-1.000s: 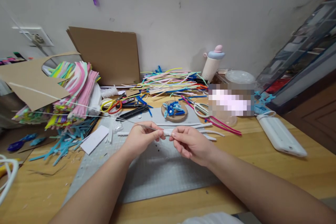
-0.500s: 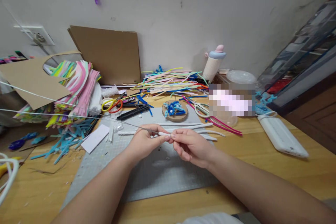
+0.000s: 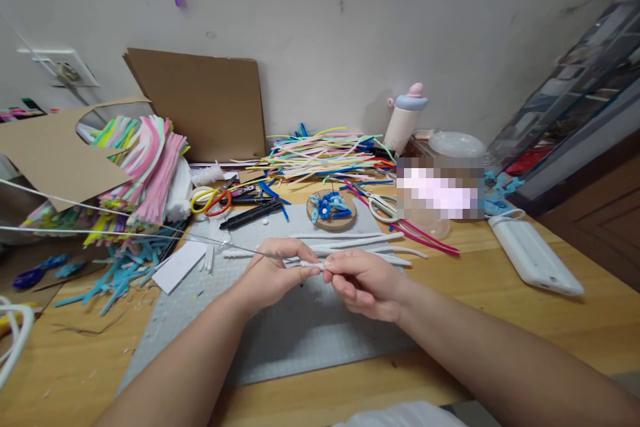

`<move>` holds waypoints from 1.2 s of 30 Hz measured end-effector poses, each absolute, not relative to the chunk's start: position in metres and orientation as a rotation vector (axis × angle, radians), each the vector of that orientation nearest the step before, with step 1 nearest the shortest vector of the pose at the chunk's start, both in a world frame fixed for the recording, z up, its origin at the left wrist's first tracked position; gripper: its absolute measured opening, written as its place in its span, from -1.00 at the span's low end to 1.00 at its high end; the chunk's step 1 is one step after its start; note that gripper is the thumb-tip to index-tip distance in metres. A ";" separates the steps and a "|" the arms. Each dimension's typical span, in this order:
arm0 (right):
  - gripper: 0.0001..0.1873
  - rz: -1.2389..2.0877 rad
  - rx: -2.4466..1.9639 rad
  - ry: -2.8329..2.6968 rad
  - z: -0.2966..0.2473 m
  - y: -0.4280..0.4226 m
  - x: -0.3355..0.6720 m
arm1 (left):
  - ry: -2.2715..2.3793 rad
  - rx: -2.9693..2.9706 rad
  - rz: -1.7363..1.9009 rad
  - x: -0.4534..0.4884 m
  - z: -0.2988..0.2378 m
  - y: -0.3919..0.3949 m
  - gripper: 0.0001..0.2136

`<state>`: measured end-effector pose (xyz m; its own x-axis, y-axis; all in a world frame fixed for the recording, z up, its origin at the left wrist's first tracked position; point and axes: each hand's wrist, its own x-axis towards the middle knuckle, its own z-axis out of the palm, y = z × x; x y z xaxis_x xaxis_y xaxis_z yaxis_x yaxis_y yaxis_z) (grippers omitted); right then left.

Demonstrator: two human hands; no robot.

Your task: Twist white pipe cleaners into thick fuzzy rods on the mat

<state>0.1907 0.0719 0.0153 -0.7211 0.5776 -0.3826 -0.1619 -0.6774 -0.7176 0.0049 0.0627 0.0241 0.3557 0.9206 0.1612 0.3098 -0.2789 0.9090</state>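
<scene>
Over the grey cutting mat [image 3: 295,340], my left hand [image 3: 270,277] pinches a white pipe cleaner [image 3: 314,267] between thumb and index finger. The fingertips of my right hand [image 3: 370,280] are closed on its end, right against the left fingertips. Thin pale strands [image 3: 100,205] run from the left hand toward the left edge of the view; how they join the pinched piece is hidden. Just beyond the hands, several white pipe cleaners [image 3: 350,238] lie on the mat. Behind these sits a round wooden slice [image 3: 320,223] bearing a blue pipe-cleaner piece [image 3: 329,205].
Orange-and-yellow scissors [image 3: 215,202] and a black pen-like tool [image 3: 253,214] lie behind the left hand. Loose coloured pipe cleaners [image 3: 320,160] are heaped at the back. Bundled ones [image 3: 155,173] stand left. A white power bank [image 3: 535,253] and a bottle [image 3: 403,123] are at right.
The view has shifted slightly. My fingertips have changed position on the white pipe cleaner, and less of it shows between the left finger and thumb. Both hands still grip it.
</scene>
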 end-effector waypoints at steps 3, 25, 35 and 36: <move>-0.79 2.356 -0.821 -0.954 0.015 0.071 0.189 | 1.132 1.763 0.919 0.006 0.021 0.062 -0.83; -0.84 2.469 -0.564 -0.952 0.016 0.077 0.193 | 0.994 1.466 0.935 0.005 0.026 0.066 -0.81; -0.75 2.291 -0.641 -1.194 0.013 0.073 0.190 | 1.024 1.585 0.906 0.004 0.025 0.067 -0.81; -0.76 2.261 -0.644 -1.190 0.013 0.073 0.189 | 1.040 1.595 0.916 0.004 0.025 0.067 -0.81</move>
<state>0.1895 0.0726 0.0131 -0.7625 0.6233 -0.1737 -0.2096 -0.4919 -0.8450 0.0044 0.0671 0.0249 0.3477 0.9346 0.0744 0.1916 -0.1485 0.9702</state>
